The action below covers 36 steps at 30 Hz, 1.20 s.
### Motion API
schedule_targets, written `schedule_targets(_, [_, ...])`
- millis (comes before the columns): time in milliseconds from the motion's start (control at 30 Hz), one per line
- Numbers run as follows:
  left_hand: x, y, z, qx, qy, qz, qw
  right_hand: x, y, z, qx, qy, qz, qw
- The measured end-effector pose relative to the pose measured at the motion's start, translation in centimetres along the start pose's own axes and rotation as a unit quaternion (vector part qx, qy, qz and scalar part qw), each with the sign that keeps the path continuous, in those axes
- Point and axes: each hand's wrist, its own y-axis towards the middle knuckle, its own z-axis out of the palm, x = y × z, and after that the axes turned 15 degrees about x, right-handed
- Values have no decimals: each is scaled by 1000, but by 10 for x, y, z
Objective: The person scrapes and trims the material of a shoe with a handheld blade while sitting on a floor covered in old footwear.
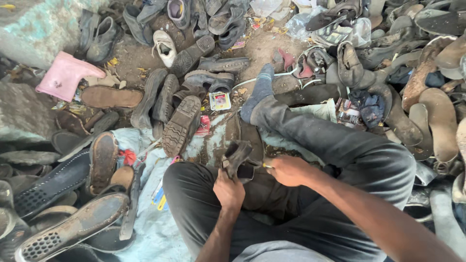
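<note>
Over the lap: a dark shoe piece (239,157), bent and worn; its exact kind is hard to make out.
Left hand (228,189): closed round the piece's lower end, fingers hidden behind it.
Right hand (287,170): fist shut on a thin tool (267,166); only a yellowish tip shows, touching the piece.
Legs: dark trousers (340,145); one socked foot (259,90) stretched onto the dirt.
Ground: blue sheet (150,233), partly covered.
Around: soles (180,125), a pink boot (65,75), heaps of shoes (417,73) cut off at the edges.
</note>
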Motion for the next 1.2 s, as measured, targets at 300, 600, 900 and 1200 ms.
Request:
schedule_targets(300, [-20, -19, -18, -10, -17, 122, 992, 29, 42, -28, 29, -14, 32, 999])
schedule_targets(600, [-20, -27, -35, -44, -542, -108, 832, -13, -120, -23, 66, 70, 77, 992])
schedule_targets(900, [-15, -22, -51, 37, -601, -273, 750, 45, -31, 94, -203, 166, 25, 965])
schedule_targets(1200, [-11, -36, -25, 51, -614, -295, 731, 62, 19, 92, -258, 207, -22, 943])
